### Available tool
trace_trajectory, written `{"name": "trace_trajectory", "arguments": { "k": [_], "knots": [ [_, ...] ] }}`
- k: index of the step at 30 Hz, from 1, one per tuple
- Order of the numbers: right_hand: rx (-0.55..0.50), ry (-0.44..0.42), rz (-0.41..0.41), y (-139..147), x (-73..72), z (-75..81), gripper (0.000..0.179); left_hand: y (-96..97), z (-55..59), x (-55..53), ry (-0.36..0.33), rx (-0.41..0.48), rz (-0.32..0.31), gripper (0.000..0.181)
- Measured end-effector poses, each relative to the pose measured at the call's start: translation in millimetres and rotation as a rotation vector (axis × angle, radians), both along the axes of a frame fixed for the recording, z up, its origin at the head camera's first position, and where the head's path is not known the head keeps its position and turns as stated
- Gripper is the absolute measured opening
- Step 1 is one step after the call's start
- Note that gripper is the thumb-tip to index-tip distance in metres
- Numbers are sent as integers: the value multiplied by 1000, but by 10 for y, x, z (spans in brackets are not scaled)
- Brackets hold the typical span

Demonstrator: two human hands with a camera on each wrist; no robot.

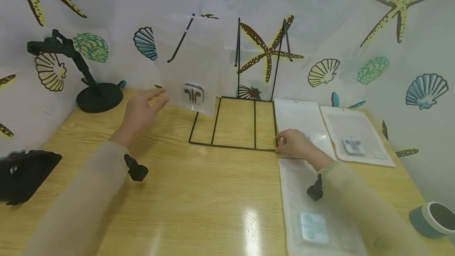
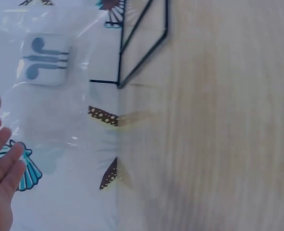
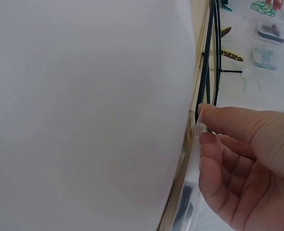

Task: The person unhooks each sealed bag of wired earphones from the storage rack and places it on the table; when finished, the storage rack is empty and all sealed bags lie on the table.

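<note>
A clear bag (image 1: 188, 66) with a white earphone case (image 1: 193, 93) hangs from a hook of the black wire rack (image 1: 232, 146). My left hand (image 1: 139, 110) is just left of that bag, fingers spread and holding nothing; the left wrist view shows the hand (image 2: 6, 173) beside the hanging earphones (image 2: 45, 58). With thumb and fingers, my right hand (image 1: 296, 143) pinches the edge of a flat earphone bag (image 1: 298, 115) on the table, beside the rack's right end. In the right wrist view, another bag's pale surface (image 3: 84, 110) fills the left side.
Two more earphone bags lie at the right, one at the back (image 1: 373, 137) and one nearer me (image 1: 295, 192). A dark green stand (image 1: 99, 97) is at the back left, a black device (image 1: 28, 175) at the left edge. A blue-white cup (image 1: 426, 222) stands front right.
</note>
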State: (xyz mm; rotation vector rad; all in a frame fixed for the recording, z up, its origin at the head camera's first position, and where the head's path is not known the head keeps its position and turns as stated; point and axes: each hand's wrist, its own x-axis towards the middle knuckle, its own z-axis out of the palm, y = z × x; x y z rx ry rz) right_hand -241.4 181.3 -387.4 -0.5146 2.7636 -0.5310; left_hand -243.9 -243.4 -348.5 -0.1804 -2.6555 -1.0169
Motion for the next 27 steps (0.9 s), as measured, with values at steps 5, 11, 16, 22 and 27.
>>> {"name": "trace_trajectory", "arguments": {
  "k": [5,11,16,22,27],
  "knots": [
    [15,15,-4,-9,5,-3,46,-12,134,-100,39,211,50,57],
    [25,30,-4,-13,15,-11,46,-6,183,-183,-54,305,-15,70],
    [28,48,-1,-17,33,-5,45,8,197,-246,-140,348,-62,78],
    [31,62,4,-25,46,8,44,-8,201,-305,-167,363,-57,78],
    [34,58,2,-25,55,22,43,2,201,-303,-160,365,-32,74]
  ]
}}
